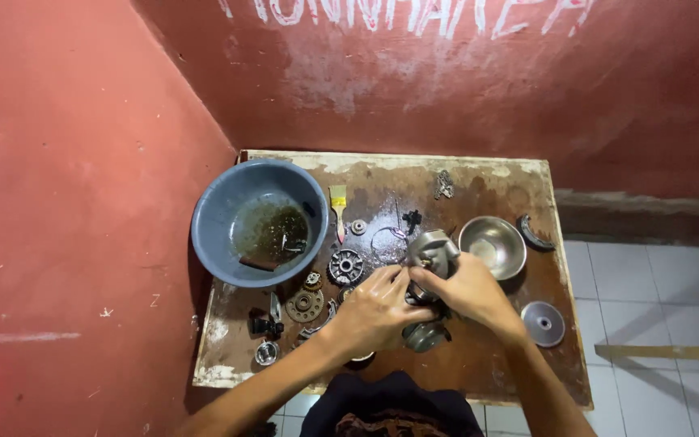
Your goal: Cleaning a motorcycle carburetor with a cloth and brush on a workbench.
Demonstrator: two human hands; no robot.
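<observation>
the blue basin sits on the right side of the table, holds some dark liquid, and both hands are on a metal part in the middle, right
Not quite. The head view shows the blue basin on the left side of the table, not the right. It does hold dark liquid, and the left hand and right hand are both on the metal part in the middle.

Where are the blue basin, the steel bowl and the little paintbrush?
blue basin [213, 212]: head view, on its left rim.
steel bowl [491, 243]: head view, on its inner wall.
paintbrush [338, 198]: head view, on its yellow ferrule.
</observation>
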